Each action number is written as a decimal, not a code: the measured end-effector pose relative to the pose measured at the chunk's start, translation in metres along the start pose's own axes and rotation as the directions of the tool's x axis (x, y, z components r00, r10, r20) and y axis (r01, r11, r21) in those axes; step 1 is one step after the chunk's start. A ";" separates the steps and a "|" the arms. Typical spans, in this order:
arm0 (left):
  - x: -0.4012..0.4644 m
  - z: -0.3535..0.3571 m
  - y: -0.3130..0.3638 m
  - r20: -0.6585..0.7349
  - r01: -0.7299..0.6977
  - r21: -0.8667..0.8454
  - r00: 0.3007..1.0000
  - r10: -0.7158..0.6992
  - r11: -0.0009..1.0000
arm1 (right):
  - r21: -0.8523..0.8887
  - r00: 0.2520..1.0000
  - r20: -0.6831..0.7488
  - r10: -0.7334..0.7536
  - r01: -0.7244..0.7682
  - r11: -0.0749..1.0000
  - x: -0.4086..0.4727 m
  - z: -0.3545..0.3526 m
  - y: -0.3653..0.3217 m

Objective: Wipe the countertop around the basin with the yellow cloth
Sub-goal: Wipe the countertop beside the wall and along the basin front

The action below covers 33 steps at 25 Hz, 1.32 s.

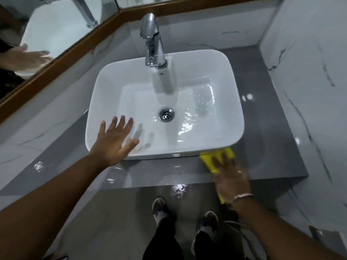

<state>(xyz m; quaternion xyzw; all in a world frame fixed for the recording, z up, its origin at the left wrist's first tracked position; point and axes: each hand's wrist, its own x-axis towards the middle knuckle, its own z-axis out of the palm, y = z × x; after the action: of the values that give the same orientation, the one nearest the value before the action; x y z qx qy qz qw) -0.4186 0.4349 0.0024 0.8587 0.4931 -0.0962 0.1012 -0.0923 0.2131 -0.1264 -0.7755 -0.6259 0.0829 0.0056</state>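
A white rectangular basin [187, 59] stands on a glossy grey countertop [262, 113]. The yellow cloth [208, 160] lies on the countertop's front strip, just under the basin's near right corner. My right hand [231, 177] presses flat on top of the cloth, blurred by motion, with a bracelet at the wrist. A strip of the cloth hangs below the hand over the counter's front edge. My left hand [114, 141] rests on the basin's near left rim, fingers spread, holding nothing.
A chrome tap [153, 40] rises from the basin's back rim, and water wets the bowl around the drain [166, 114]. A wood-framed mirror [56, 25] lines the left wall, marble-look tiles the right. My feet stand on the grey floor [112, 212] below.
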 end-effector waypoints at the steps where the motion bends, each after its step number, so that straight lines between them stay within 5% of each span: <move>1: 0.000 0.001 0.000 -0.014 -0.007 -0.001 1.000 0.007 1.000 | 0.061 0.985 -0.029 0.169 -0.167 0.984 0.001 -0.009 0.010; 4: 0.001 0.004 0.000 -0.005 -0.020 -0.012 1.000 0.020 1.000 | 0.072 0.887 -0.008 0.463 -0.461 0.884 0.017 -0.022 -0.046; 8: 0.001 0.005 -0.005 -0.028 -0.040 -0.031 0.999 0.039 0.999 | 0.114 0.992 0.129 0.001 -0.016 0.993 0.006 0.001 -0.210; 12: -0.002 0.006 -0.032 -0.064 -0.175 0.005 0.983 0.175 0.985 | 0.003 0.986 -0.009 -0.168 0.168 0.986 0.002 0.003 -0.181; 15: -0.006 -0.001 -0.079 -0.141 -0.226 0.149 0.959 0.246 0.963 | 0.008 0.966 -0.021 0.257 -0.257 0.966 0.000 -0.021 -0.117; 18: -0.006 -0.002 -0.094 -0.142 -0.296 0.195 0.935 0.325 0.935 | 0.010 0.796 0.080 0.600 -0.602 0.798 0.021 -0.023 -0.166; 22: -0.005 0.003 -0.093 -0.220 -0.318 0.131 0.914 0.340 0.939 | -0.014 0.985 0.121 0.126 -0.125 0.992 0.027 0.007 -0.318; 24: -0.006 0.007 -0.098 -0.262 -0.317 0.099 0.906 0.332 0.943 | 0.013 0.982 0.181 -0.052 0.051 0.999 0.019 0.005 -0.338; 26: -0.006 0.008 -0.098 -0.283 -0.321 0.076 0.901 0.329 0.944 | -0.014 0.982 0.176 -0.071 0.075 0.997 0.018 -0.012 -0.300; 29: -0.004 0.008 -0.095 -0.279 -0.307 0.064 0.908 0.313 0.950 | -0.112 0.972 0.071 0.224 -0.215 0.970 0.009 -0.026 -0.188; 31: -0.004 0.008 -0.096 -0.284 -0.298 0.063 0.909 0.303 0.952 | 0.012 0.850 0.084 0.519 -0.522 0.853 0.005 -0.037 -0.154; 33: -0.006 0.009 -0.095 -0.286 -0.297 0.058 0.910 0.301 0.953 | 0.032 0.779 0.112 0.617 -0.623 0.781 0.011 -0.022 -0.185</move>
<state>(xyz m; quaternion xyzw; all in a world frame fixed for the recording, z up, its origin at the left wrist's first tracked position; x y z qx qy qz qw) -0.5046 0.4750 -0.0121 0.9293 0.3648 0.0450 0.0352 -0.2662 0.2656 -0.0855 -0.9327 -0.3323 0.1378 -0.0258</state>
